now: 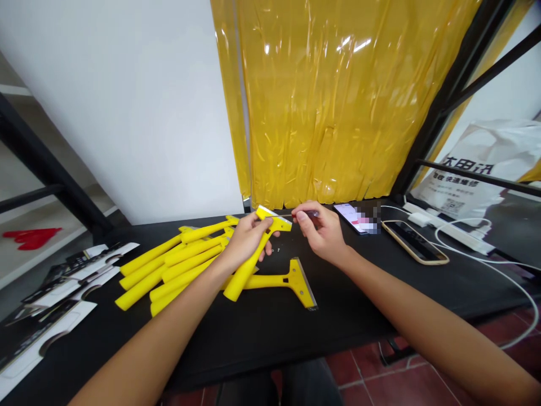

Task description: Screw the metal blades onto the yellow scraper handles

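My left hand [249,235] is closed around a yellow scraper [244,276], its wide metal-edged head raised and its handle slanting down toward me. In my right hand [320,230] is a thin screwdriver [310,213] with a dark reddish handle. Its slim shaft reaches left across the scraper's head; whether the tip sits in a screw is too small to tell. Below, another yellow scraper [301,285] lies flat with its blade to the right. A pile of yellow scrapers [173,264] rests left of my left hand, partly hidden by my forearm. Tiny pale bits [274,250] lie under my hands.
Printed cards [63,290] are spread at the left of the black table [262,344]. Two phones, one lit [354,219] and one in a gold case [416,242], lie right, beside white cables and a power strip [454,231]. Yellow plastic curtain [338,113] hangs behind.
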Available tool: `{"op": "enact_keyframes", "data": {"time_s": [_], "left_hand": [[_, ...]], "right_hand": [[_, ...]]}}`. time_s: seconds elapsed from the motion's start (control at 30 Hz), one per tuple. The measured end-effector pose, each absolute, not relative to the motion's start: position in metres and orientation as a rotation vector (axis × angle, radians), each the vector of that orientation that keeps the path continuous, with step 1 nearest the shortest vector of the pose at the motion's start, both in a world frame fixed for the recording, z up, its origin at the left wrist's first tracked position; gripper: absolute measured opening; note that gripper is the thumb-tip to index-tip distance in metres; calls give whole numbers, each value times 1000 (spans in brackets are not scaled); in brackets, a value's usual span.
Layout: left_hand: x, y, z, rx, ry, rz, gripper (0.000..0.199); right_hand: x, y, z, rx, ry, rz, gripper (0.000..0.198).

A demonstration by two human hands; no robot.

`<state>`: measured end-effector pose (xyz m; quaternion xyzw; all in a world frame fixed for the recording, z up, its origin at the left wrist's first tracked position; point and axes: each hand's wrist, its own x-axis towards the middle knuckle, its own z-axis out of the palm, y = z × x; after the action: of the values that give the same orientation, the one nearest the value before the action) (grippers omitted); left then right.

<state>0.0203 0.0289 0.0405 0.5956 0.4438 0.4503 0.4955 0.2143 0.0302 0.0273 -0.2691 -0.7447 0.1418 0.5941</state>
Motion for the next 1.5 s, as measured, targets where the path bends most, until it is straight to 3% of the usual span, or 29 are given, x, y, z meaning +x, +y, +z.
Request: {"op": "enact_keyframes", "data": {"time_s": [0.73, 1.1, 1.5], "left_hand": [[17, 32, 35, 1484, 1063, 1113, 15], [17, 33, 35, 1478, 1087, 1116, 11], [15, 38, 24, 1619, 1118, 1181, 16]], "right_hand": [[216, 32, 25, -585, -1764, 316, 12], [215, 33, 26, -513, -1840, 138, 11], [208, 37, 17, -645, -1640, 479, 18]]}}
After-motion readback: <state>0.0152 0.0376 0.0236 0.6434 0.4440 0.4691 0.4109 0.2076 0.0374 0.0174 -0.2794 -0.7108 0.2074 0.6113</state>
